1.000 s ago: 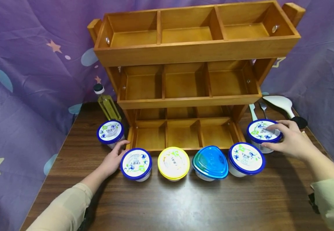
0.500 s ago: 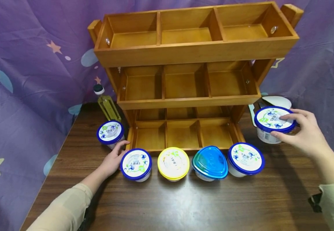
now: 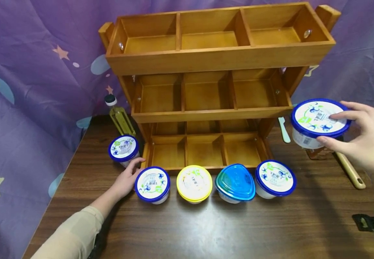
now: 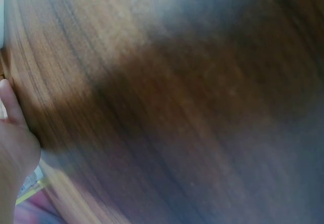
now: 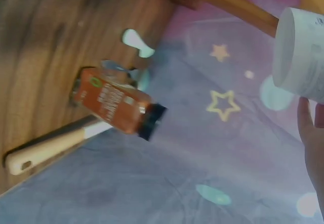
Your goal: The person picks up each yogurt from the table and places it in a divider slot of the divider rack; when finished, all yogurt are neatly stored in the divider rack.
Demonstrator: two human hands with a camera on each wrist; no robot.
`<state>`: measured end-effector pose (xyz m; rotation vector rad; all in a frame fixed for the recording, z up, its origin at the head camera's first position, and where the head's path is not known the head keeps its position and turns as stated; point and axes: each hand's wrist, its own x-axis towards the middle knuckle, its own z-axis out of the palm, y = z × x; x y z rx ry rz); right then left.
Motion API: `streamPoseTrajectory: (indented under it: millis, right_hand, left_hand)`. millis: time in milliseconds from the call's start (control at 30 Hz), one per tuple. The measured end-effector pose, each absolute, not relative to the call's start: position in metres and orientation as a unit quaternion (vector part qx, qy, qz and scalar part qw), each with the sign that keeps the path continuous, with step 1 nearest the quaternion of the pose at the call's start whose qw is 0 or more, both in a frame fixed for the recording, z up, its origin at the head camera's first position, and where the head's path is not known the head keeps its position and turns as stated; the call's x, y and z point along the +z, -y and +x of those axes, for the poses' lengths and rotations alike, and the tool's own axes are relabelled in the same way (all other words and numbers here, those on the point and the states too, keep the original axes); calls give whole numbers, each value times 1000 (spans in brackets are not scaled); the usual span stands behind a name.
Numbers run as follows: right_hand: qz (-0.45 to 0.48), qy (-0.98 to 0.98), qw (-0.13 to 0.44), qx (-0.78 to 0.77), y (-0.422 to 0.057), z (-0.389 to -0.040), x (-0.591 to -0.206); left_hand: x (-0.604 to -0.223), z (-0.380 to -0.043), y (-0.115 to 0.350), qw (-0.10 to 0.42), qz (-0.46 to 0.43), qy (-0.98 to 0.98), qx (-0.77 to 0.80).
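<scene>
My right hand (image 3: 365, 133) holds a round tub with a blue-rimmed, blueberry-printed lid (image 3: 319, 117) in the air, right of the wooden rack (image 3: 219, 59). Its fingers lie on the lid and its thumb is at the side; the right wrist view shows the tub's white base (image 5: 301, 54). My left hand (image 3: 127, 180) rests at the lower left corner of the rack, fingertips touching its edge. Close by stand one blue-lidded tub (image 3: 123, 147) and another (image 3: 152, 183). Along the rack's front follow a yellow-lidded tub (image 3: 194, 182), a triangular blue-lidded one (image 3: 235, 181) and a further blue-lidded tub (image 3: 276, 177).
An oil bottle (image 3: 121, 117) stands left of the rack. To the right lie a pale green knife (image 3: 284, 129) and a tool with a wooden handle (image 3: 350, 171). The right wrist view also shows an orange-labelled bottle with a black cap (image 5: 116, 102). A purple curtain (image 3: 38, 72) hangs behind.
My right hand has lifted the blue-lidded tub off the table, up and to the right. The bottle and wooden handle beneath have come into sight. My left hand stays put.
</scene>
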<state>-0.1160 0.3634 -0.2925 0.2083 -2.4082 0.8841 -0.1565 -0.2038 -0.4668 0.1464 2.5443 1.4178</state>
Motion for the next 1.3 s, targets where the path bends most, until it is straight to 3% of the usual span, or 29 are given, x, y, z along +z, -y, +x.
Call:
streamPoseTrajectory:
  millis: [200, 467, 867, 1300]
  right_hand:
    - [137, 849, 333, 387, -356, -115, -275]
    - [162, 822, 334, 433, -321, -124, -257]
    - [252, 689, 378, 565, -273, -147, -264]
    - [327, 641, 340, 606, -261, -141, -281]
  left_hand:
    - [-464, -155, 205, 115, 45, -867, 482]
    - [-465, -155, 206, 116, 40, -865, 486]
    - [-465, -156, 204, 114, 48, -862, 491]
    - [-469, -158, 205, 105, 61, -865, 487]
